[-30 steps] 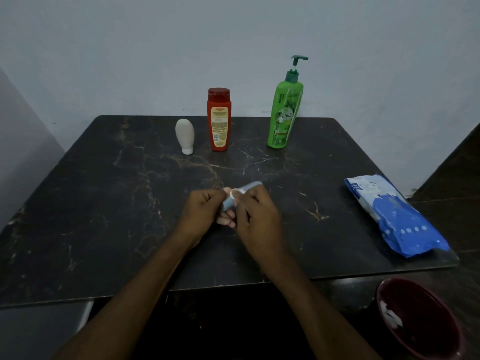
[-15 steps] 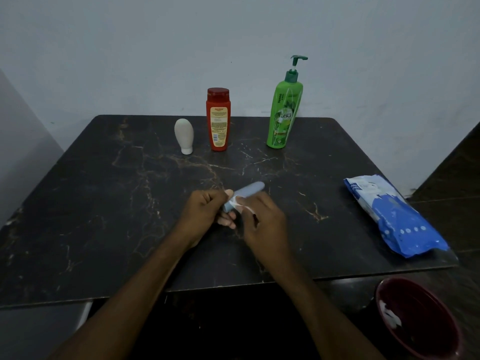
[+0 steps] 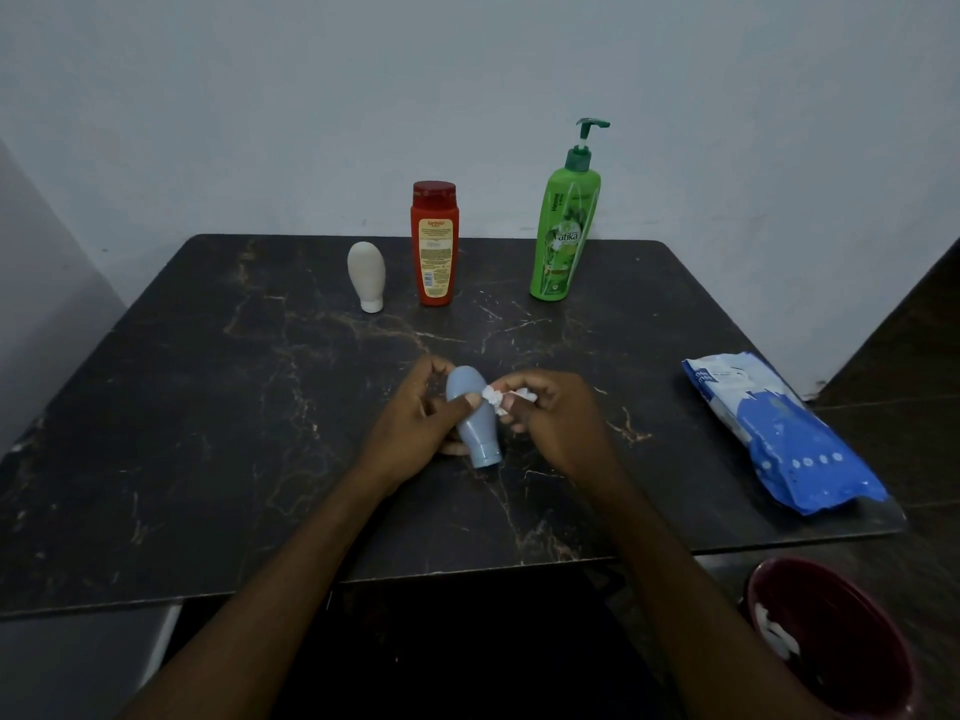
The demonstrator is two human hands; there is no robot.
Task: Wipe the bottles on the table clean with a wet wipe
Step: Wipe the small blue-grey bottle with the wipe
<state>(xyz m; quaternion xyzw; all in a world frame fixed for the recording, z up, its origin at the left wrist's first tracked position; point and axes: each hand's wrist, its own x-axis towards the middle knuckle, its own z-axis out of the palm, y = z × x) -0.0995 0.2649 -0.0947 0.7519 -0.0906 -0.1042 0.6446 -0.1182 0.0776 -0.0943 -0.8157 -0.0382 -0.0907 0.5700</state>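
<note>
Bottles (image 3: 435, 241) number four on the dark veined desk (image 3: 208, 407); left hand (image 3: 410, 433) grips the blue bottle (image 3: 475, 426), right hand (image 3: 561, 423) pinches one wipe (image 3: 496, 405); pale wall (image 3: 260, 96).

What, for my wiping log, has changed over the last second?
The left hand swung the blue bottle from slanting right to cap toward the person. The right hand came off its top and pinches the wet wipe at its right side. The white bottle, red bottle, green bottle, wipe pack and bowl stayed.
</note>
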